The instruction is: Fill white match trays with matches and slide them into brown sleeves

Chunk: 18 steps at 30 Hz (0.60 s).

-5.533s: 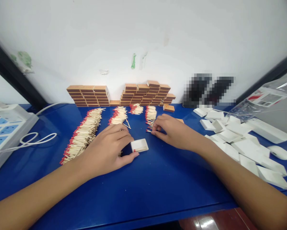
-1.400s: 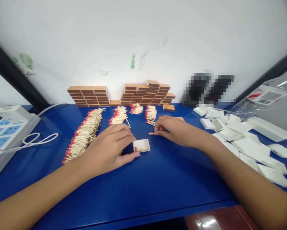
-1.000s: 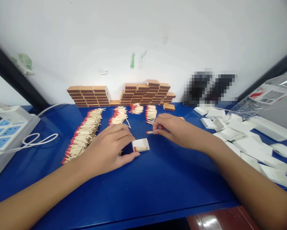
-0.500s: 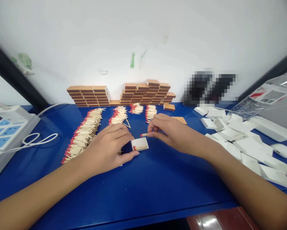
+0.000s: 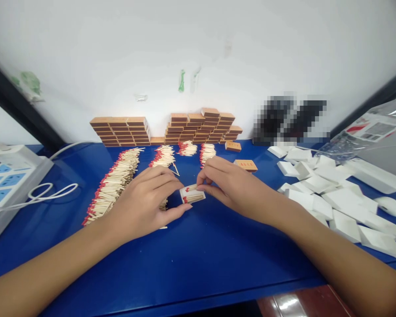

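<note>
My left hand (image 5: 154, 193) grips a small white matchbox tray (image 5: 199, 193) at its left end, thumb in front and fingers behind. Some red-tipped matches (image 5: 194, 199) lie along the tray's near side. My right hand (image 5: 222, 178) pinches a few matches (image 5: 191, 188) over the tray's far side, their red heads pointing left. How many it holds, I cannot tell. Left of my left hand spreads a long pile of matches (image 5: 115, 182). Smaller match piles (image 5: 164, 156) lie behind the hands, partly hidden by my left hand. An orange matchbox (image 5: 246, 165) rests beyond my right hand.
Stacked matchboxes (image 5: 120, 131) stand along the wall, with a second stack (image 5: 201, 127) beside them. Many white trays (image 5: 326, 185) are heaped at the right, near a white mouse (image 5: 392, 207). A power strip (image 5: 6, 185) and white cable (image 5: 52, 193) lie left. Plastic packaging (image 5: 366, 127) sits far right.
My right hand has moved left, bringing its matches from beside the tray to over it. My left hand still holds the tray in place. The view has shifted slightly.
</note>
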Each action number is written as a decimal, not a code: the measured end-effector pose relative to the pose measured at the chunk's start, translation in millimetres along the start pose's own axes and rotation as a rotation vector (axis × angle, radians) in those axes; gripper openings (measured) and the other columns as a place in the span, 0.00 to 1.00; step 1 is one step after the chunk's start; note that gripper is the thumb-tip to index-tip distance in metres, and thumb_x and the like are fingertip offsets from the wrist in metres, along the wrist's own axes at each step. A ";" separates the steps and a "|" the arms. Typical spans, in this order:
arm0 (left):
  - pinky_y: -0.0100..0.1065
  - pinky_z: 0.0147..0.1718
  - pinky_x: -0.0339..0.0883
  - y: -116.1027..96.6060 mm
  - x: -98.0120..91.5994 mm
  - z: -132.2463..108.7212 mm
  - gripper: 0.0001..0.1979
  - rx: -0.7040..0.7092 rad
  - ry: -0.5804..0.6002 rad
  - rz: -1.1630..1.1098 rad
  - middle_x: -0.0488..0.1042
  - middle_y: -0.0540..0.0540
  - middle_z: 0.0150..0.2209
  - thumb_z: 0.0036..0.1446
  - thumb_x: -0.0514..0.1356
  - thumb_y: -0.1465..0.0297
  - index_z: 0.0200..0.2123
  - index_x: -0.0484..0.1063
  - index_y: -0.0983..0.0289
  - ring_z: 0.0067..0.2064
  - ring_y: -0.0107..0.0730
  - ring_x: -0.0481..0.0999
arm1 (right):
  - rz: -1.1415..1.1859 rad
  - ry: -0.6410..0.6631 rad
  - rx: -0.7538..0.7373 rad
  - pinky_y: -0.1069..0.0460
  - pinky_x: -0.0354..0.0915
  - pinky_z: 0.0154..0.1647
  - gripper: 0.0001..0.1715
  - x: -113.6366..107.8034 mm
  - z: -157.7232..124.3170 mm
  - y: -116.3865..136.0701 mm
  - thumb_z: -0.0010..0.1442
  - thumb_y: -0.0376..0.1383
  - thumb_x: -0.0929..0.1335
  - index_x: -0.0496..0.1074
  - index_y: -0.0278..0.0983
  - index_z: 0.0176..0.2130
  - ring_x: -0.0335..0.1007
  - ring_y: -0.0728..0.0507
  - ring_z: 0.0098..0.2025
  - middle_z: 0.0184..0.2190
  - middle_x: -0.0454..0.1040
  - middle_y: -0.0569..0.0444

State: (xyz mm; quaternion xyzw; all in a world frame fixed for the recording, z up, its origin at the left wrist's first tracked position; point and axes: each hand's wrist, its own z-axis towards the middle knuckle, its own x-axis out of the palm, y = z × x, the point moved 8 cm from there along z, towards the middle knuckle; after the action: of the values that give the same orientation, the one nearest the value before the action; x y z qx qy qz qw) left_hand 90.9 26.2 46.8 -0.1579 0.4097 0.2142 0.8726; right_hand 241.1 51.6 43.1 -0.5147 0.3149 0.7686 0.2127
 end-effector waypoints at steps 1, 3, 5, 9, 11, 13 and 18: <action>0.43 0.50 0.75 0.2 0.0 0.2 0.12 0.000 -0.002 -0.001 0.81 0.58 0.42 0.64 0.68 0.64 0.46 0.77 0.64 0.48 0.41 0.78 | -0.001 -0.001 -0.003 0.48 0.62 0.40 0.08 -0.1 -0.2 0.4 0.74 0.37 0.65 0.71 0.38 0.41 0.69 0.42 0.43 0.43 0.73 0.49; 0.43 0.50 0.75 0.4 -0.1 0.2 0.12 0.004 -0.005 0.001 0.81 0.58 0.42 0.64 0.68 0.64 0.47 0.77 0.64 0.48 0.41 0.78 | 0.001 -0.002 -0.006 0.48 0.63 0.40 0.07 -0.3 -0.4 1.5 0.74 0.37 0.65 0.71 0.38 0.41 0.70 0.42 0.42 0.42 0.73 0.49; 0.43 0.50 0.75 0.5 0.1 -0.3 0.12 0.006 -0.001 0.008 0.81 0.58 0.42 0.64 0.68 0.64 0.47 0.77 0.64 0.48 0.41 0.78 | 0.003 0.001 -0.002 0.49 0.63 0.40 0.06 -0.2 -0.5 2.3 0.74 0.36 0.66 0.71 0.38 0.41 0.70 0.43 0.41 0.42 0.73 0.49; 0.44 0.50 0.75 0.8 0.3 -1.8 0.12 0.001 0.011 0.019 0.81 0.57 0.42 0.64 0.68 0.62 0.46 0.77 0.63 0.48 0.42 0.78 | 0.004 0.004 -0.005 0.49 0.63 0.39 0.06 0.8 -0.3 4.4 0.73 0.35 0.66 0.71 0.38 0.42 0.70 0.43 0.40 0.42 0.73 0.50; 0.44 0.50 0.75 0.4 0.6 -2.2 0.13 0.004 0.013 0.027 0.81 0.58 0.41 0.64 0.68 0.62 0.46 0.77 0.64 0.48 0.42 0.78 | 0.000 0.005 -0.018 0.49 0.64 0.40 0.05 1.5 -0.1 6.2 0.73 0.35 0.66 0.72 0.37 0.42 0.70 0.44 0.40 0.42 0.73 0.50; 0.44 0.49 0.75 0.1 0.9 -2.3 0.13 0.007 0.014 0.033 0.81 0.58 0.41 0.64 0.68 0.62 0.45 0.78 0.64 0.48 0.42 0.78 | -0.025 0.003 -0.028 0.49 0.64 0.40 0.05 1.9 0.1 7.8 0.73 0.34 0.66 0.72 0.37 0.42 0.70 0.44 0.40 0.41 0.73 0.49; 0.43 0.49 0.76 0.6 1.5 -1.8 0.12 0.007 0.024 0.022 0.81 0.58 0.41 0.64 0.68 0.62 0.44 0.78 0.65 0.47 0.42 0.78 | -0.096 0.020 -0.054 0.48 0.64 0.40 0.06 6.9 1.3 12.6 0.73 0.33 0.66 0.72 0.37 0.40 0.70 0.42 0.41 0.41 0.74 0.48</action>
State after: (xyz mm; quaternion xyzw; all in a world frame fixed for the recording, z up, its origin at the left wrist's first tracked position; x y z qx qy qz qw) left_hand 90.3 26.3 44.5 -0.1531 0.4223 0.2204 0.8658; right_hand 229.4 43.5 40.4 -0.5422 0.2712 0.7606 0.2322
